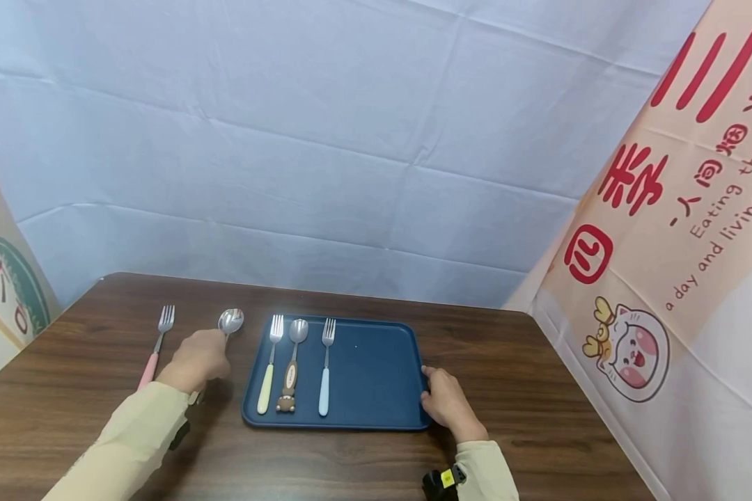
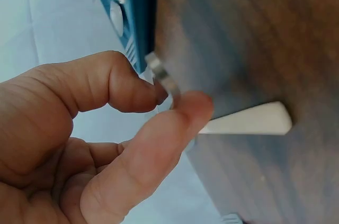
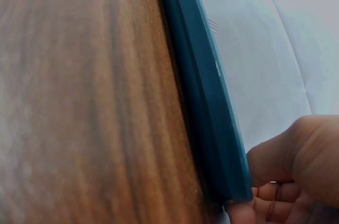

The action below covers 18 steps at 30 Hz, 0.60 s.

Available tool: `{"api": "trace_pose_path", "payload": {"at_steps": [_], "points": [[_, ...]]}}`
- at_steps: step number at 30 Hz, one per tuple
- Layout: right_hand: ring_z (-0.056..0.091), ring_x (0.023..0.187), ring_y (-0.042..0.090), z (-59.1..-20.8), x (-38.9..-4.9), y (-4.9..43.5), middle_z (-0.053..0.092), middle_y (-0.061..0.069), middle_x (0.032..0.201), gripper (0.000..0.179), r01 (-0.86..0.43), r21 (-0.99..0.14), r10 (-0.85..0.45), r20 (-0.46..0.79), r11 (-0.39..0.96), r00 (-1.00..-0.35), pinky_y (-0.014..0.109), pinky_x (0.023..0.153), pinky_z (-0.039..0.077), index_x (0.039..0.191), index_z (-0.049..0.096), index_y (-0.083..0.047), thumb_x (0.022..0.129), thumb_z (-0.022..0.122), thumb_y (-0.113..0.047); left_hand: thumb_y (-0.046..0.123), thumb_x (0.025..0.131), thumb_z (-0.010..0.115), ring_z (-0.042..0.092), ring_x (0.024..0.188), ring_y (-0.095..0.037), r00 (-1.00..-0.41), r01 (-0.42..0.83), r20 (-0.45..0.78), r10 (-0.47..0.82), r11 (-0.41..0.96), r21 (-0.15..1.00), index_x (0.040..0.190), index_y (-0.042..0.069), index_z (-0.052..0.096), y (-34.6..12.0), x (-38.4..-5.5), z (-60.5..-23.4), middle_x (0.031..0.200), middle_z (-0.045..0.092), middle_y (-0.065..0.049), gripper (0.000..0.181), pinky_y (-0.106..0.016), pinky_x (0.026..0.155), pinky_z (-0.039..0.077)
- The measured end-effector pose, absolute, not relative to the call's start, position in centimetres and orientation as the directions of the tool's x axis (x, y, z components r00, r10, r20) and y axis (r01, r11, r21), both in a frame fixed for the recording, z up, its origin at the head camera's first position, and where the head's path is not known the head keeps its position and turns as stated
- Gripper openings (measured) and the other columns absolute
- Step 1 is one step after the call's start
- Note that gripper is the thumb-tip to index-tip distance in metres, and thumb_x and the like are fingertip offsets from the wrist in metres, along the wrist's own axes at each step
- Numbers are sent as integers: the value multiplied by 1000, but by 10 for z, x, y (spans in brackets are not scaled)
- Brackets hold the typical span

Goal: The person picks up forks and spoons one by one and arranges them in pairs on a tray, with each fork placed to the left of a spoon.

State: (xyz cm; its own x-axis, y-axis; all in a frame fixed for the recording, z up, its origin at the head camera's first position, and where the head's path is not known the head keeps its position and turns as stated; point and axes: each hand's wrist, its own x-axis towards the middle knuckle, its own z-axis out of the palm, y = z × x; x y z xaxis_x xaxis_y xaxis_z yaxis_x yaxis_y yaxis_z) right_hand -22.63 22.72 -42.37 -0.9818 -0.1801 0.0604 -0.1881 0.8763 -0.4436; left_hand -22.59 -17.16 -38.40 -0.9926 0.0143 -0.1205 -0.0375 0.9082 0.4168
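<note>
While the blue tray (image 1: 376,376) lay on the dark wooden tabletop (image 1: 520,390), the left grip (image 1: 199,358) was just off the tray's left side, closed to a narrow pinch, with thumb and fingertip on the metal of a plain spoon (image 1: 230,320). That spoon was left of the tray too, its bowl showing past the grip, level with the tray's far edge; a pale handle (image 2: 249,119) showed beyond the finger, on the side toward the tray's near edge. Whether the spoon touched the tabletop could not be told.

A pink-handled fork (image 1: 157,348) lay farther left of the tray, with the spoon between them, its tines pointing away and its handle end hidden by the forearm.

At the tray's right edge, the right grip (image 1: 448,402) had hold of the rim, opened only as far as the rim's thickness, thumb on one side and fingers curled under the other.

Inside the tray, a yellow-handled fork (image 1: 266,387) lay nearest the left rim, a bear-ended brown spoon (image 1: 290,379) just beside it, and a blue-handled fork (image 1: 324,383) next, closer to the tray's middle. A pale sheet (image 1: 326,160) hung behind the tray.
</note>
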Motion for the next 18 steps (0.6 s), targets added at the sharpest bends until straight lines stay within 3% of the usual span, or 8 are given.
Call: {"api": "trace_pose_path", "payload": {"at_steps": [18], "points": [[48,114,37,-422,-225,226,50,29,123,44,-170,-444,-168,45,879,-985,44,84,44,124,49,15,80,55,8,-2,72,61,51,55,-26,-993,-49,-114,-2,914,402,78,-3,55,-174,-228,-383,70,50,-14,9,-32,45,41]]}}
